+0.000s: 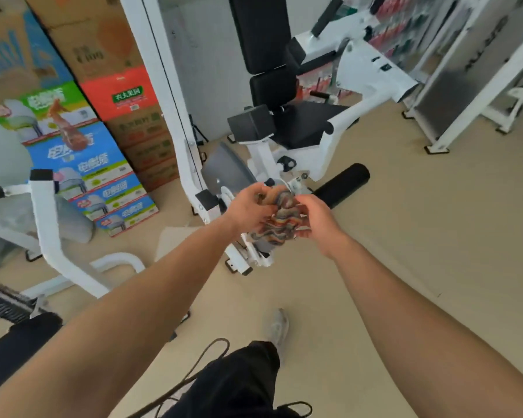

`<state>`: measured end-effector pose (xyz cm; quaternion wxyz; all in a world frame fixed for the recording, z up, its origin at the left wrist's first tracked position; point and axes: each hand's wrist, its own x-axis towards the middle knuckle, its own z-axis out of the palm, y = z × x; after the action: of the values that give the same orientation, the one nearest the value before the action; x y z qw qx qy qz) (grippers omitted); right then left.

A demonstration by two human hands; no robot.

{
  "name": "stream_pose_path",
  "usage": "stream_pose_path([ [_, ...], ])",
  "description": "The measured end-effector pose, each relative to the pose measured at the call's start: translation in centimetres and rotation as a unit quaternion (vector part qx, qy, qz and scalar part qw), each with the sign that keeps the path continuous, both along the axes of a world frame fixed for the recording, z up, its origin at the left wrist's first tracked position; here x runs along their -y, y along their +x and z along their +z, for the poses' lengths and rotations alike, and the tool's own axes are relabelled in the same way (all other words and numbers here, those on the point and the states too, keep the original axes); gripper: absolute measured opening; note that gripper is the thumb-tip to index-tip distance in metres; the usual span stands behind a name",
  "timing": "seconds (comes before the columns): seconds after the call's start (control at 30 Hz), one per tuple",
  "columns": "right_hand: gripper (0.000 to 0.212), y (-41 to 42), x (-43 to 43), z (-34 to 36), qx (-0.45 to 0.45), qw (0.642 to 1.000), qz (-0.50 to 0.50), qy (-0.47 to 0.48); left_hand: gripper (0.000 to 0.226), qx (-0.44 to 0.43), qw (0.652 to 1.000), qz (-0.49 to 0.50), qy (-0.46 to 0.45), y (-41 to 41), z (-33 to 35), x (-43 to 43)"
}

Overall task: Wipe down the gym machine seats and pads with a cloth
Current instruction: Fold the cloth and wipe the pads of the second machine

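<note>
A striped, multicoloured cloth [280, 218] is bunched up between both my hands at mid-frame. My left hand [252, 208] grips its left side and my right hand [313, 217] grips its right side. Beyond them stands a white gym machine with a black seat [308, 122], a tall black back pad [261, 40], a black square pad [251, 123] and a black roller pad [343, 184]. The cloth hangs in the air in front of the machine, touching none of the pads.
Stacked cardboard boxes [103, 131] fill the left back. A white machine frame [52, 224] and a black pad [15, 345] sit at the near left. More white frames [453, 116] stand at right. Beige floor [420, 221] lies between; a black cord [206, 360] hangs by my leg.
</note>
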<state>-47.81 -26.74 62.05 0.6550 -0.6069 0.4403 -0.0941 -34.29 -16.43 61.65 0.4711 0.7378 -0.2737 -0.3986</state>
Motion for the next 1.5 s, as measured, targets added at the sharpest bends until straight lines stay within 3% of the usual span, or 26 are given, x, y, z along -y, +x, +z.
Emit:
stream_pose_path([
  [0.2,0.022,-1.3,14.0,-0.4,-0.04,0.993,0.026,-0.108,0.041,0.009,0.999,-0.045,-0.027,-1.3,-1.9,15.9],
  [0.43,0.02,-4.5,28.8,0.4,-0.116,0.966,-0.042,-0.226,0.03,0.112,0.99,-0.084,0.028,-4.1,-2.2,32.1],
  [0.73,0.013,-11.4,49.8,-1.2,-0.152,0.947,-0.042,-0.28,0.027,0.237,0.965,-0.104,0.039,-9.8,-3.5,51.4],
  [0.87,0.013,-15.5,59.9,-0.3,-0.16,0.942,-0.016,-0.296,0.014,0.245,0.963,-0.094,0.066,-12.2,-3.6,60.8],
  [1.07,0.034,-18.5,73.9,1.8,-0.177,0.935,0.067,-0.299,0.018,0.26,0.959,-0.068,0.09,-15.2,-3.2,72.9],
  [1.27,0.024,-17.2,86.8,1.2,-0.156,0.948,0.076,-0.267,0.02,0.276,0.959,-0.034,0.051,-14.3,-3.7,84.6],
  [1.5,0.025,-11.9,102.6,-2.1,-0.174,0.944,0.099,-0.261,0.025,0.14,0.988,-0.026,0.061,-9.7,-6.4,99.2],
])
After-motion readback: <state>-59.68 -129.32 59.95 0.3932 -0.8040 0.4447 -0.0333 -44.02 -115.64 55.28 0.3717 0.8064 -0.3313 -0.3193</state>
